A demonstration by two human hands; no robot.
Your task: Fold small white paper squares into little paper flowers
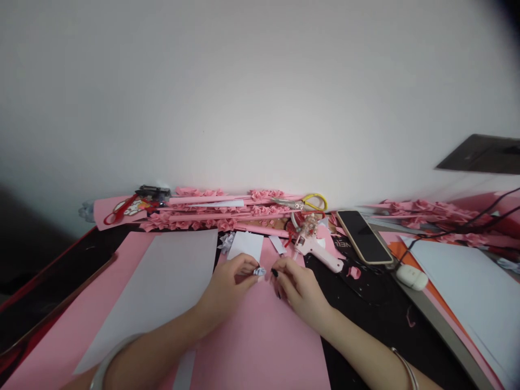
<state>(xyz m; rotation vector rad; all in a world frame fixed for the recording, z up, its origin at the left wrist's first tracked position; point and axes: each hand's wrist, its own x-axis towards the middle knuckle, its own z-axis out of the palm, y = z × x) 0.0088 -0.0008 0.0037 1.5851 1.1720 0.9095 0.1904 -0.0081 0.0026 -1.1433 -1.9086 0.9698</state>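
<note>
Between the thumb and fingers of my left hand [227, 279] is a small pale blue-white paper flower [260, 271]. Just to its right, my right hand [298, 287] is closed, its fingertips drawn together; whether anything is between them I cannot make out. A narrow gap separates the two hands. Both are above a large pink sheet of paper [260, 336]. A small white paper piece [246, 245] lies beyond my left hand, with another pale paper flower [226, 242] beside it. Past my right hand rests a pink glue gun [320, 253].
Bundles of pink paper flowers [195, 221] line the wall, with yellow-handled scissors [312, 202] on them. A phone [364, 236] and a white earbud case [411, 277] lie right. White sheets lie left [162, 292] and right [475, 292]. Black cables [439, 234] cross the right side.
</note>
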